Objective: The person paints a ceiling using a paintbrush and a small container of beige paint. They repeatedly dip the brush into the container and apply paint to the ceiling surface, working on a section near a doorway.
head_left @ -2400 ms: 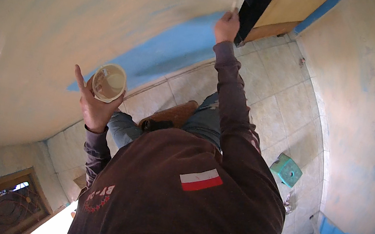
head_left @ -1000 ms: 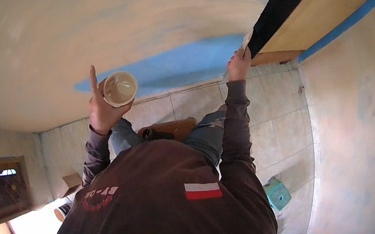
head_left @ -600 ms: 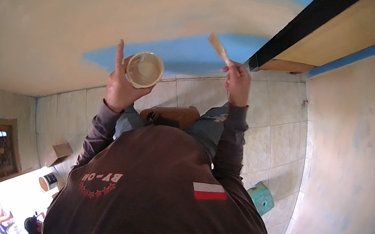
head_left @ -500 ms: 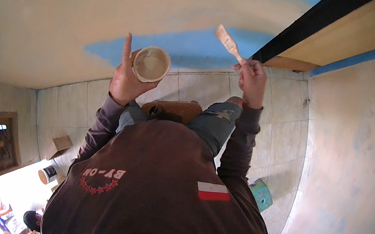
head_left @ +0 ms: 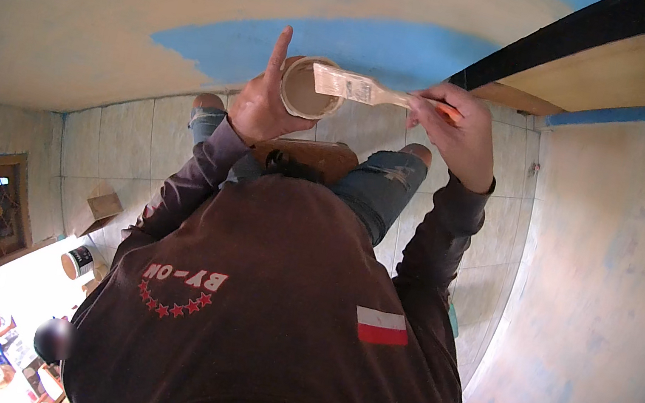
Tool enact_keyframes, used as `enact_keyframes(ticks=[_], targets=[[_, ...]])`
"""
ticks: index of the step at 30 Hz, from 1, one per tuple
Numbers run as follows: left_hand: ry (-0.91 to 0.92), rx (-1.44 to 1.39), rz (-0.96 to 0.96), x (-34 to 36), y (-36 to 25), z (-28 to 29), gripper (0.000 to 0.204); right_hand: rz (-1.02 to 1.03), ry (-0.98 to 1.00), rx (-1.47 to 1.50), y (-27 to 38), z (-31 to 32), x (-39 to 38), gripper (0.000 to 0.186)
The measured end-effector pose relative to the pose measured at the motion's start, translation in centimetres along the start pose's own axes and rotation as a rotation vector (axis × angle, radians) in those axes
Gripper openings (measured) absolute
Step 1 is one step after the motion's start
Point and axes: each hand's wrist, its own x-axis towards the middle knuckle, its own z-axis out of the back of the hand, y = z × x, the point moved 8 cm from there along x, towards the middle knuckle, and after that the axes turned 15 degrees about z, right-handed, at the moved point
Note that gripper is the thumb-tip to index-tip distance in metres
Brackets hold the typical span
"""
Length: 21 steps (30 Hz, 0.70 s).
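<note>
A small round tub of beige paint [head_left: 303,95] is gripped in my left hand [head_left: 256,110], its mouth facing up and my index finger pointing away from it. My right hand [head_left: 465,134] is closed round the orange-tipped handle of a flat paintbrush [head_left: 357,87]. The brush lies nearly level, its paint-coated bristles over the tub's opening; whether they touch the rim I cannot tell. Beyond both hands stands a wall [head_left: 113,18] coated in beige, with a bare blue patch [head_left: 368,41] low down.
Between my knees is a brown wooden seat [head_left: 321,158] on the tiled floor [head_left: 123,132]. A black-edged wooden frame [head_left: 556,53] stands at far right, beside a pale right wall [head_left: 607,252]. At left are a cardboard piece [head_left: 104,203], a bucket [head_left: 77,262] and a person [head_left: 52,339].
My right hand has turned the brush leftward, bringing its bristles from in front of the wall to above the tub. The left hand and tub have shifted right and slightly farther away.
</note>
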Motion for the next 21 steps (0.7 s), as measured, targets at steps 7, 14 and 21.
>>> enact_keyframes(ticks=[7, 14, 21], targets=[[0.088, -0.053, 0.042, -0.2, -0.4, -0.3, 0.132, 0.107, 0.172, -0.215, 1.1, -4.3, 4.0, 0.026], [0.108, -0.069, 0.019, -0.8, -0.8, 0.0, 0.133, 0.086, 0.259, -0.240, 0.8, -7.2, 5.8, 0.030], [0.130, -0.020, 0.002, -0.8, -0.2, -0.6, 0.135, 0.107, 0.286, -0.267, -0.5, -8.7, 6.1, 0.032]])
